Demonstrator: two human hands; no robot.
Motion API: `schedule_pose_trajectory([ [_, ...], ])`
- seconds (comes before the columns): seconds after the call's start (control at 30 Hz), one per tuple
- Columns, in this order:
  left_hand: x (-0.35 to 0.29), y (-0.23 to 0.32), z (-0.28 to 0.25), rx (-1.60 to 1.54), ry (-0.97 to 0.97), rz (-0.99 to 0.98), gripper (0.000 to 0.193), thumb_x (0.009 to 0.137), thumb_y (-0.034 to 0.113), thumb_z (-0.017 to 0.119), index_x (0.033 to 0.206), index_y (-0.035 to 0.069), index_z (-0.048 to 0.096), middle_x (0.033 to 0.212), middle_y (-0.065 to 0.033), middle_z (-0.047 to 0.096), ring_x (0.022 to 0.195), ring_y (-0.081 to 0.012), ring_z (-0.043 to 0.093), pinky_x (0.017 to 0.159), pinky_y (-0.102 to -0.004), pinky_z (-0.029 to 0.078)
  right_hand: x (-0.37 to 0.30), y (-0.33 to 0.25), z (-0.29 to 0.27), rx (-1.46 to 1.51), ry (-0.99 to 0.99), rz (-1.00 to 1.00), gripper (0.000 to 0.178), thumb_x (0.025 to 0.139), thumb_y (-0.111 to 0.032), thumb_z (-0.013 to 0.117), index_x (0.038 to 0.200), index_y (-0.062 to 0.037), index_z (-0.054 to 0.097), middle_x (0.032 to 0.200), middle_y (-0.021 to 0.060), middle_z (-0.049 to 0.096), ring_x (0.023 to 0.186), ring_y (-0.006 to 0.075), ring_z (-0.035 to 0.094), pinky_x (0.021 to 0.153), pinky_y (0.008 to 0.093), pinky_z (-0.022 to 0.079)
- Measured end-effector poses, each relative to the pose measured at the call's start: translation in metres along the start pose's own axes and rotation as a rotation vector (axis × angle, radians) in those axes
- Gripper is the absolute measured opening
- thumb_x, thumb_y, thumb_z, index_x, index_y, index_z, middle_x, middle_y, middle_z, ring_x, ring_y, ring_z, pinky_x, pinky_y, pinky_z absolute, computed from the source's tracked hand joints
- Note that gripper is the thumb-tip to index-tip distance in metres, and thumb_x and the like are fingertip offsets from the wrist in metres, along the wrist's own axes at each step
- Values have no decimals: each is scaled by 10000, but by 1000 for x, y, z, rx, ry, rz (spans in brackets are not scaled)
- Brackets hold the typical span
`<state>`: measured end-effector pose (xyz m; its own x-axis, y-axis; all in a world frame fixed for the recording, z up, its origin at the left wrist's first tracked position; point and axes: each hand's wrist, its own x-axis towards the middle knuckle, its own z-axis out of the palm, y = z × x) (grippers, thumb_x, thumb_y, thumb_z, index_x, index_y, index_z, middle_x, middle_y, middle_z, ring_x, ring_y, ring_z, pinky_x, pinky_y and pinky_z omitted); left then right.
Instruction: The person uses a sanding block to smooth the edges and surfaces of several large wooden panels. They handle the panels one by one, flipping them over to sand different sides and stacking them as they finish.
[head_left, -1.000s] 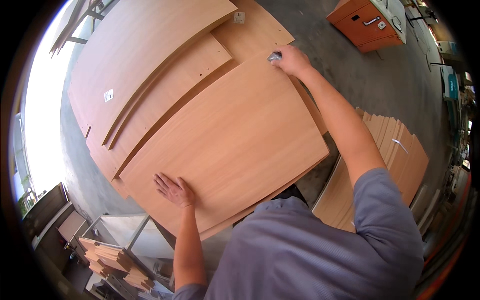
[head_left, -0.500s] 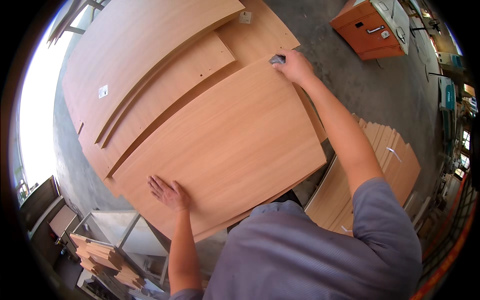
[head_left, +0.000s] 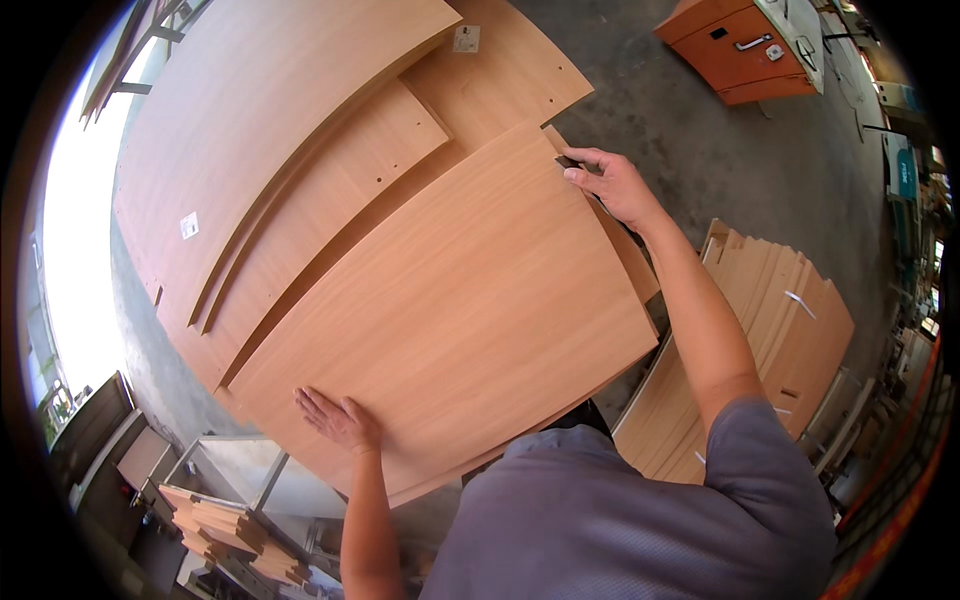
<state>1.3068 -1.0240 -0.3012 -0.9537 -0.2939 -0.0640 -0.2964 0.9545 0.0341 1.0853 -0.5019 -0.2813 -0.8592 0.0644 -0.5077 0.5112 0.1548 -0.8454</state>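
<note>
A large wood-grain panel (head_left: 440, 300) lies flat in front of me on top of other boards. Near its lower left part, my left hand (head_left: 342, 420) rests palm down with the fingers stretched out. At the panel's right edge, near its far corner, my right hand (head_left: 615, 185) pinches a small dark grey pad (head_left: 567, 162) between thumb and fingers. The pad lies against the edge; its exact kind is partly hidden by my fingers.
Beyond the panel lie more stacked wooden boards (head_left: 290, 110), some with white labels. A pile of narrower boards (head_left: 720, 350) stands at my right. An orange cabinet (head_left: 735, 50) is at the far right. A metal-framed rack (head_left: 265, 480) and wood offcuts (head_left: 225, 525) sit lower left.
My right hand has slid with the pad from the far right corner a little nearer along the panel's right edge. My left hand stays flat on the panel. The view has shifted slightly.
</note>
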Motion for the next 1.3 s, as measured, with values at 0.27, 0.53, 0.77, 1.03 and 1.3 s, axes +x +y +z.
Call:
schedule_pose_trajectory([
  [0.27,1,4,-3,-35,-4,-25,747,949,350,429,1568,-13,223,1649,-188,200,1531,-362,149,1230,-511,93,66,-64,-15,-839,-115,-390,451,828,-172,746,1264,-102,656,1188,70,672,1092,267,636,938,361,503],
  [0.53,2,3,2,-38,9,-31,747,959,397,412,1575,16,232,1654,-171,200,1533,-350,155,1226,-517,102,59,-61,-28,-938,-194,-435,507,795,-106,757,1286,-97,633,1236,75,645,1124,297,614,958,374,503],
  [0.77,-2,5,-1,-72,-22,-45,779,916,337,484,1569,-3,227,1651,-189,189,1533,-364,140,1229,-527,89,77,-90,-8,-1145,-344,-573,436,816,-135,732,1243,-108,650,1241,35,649,1111,283,625,913,385,517],
  [1.03,3,9,-6,-90,-6,-45,813,894,332,546,1558,-19,235,1643,-202,197,1532,-371,134,1234,-525,81,62,-103,72,-1242,-549,-667,461,793,-50,748,1242,-85,649,1194,61,652,1083,300,628,902,390,529],
  [1.3,2,11,-5,-252,9,-55,786,904,342,576,1528,-41,289,1618,-191,265,1516,-354,202,1232,-517,134,8,-117,291,-1303,-703,-779,420,844,-98,699,1261,-104,648,1174,48,658,1065,284,643,870,416,540],
])
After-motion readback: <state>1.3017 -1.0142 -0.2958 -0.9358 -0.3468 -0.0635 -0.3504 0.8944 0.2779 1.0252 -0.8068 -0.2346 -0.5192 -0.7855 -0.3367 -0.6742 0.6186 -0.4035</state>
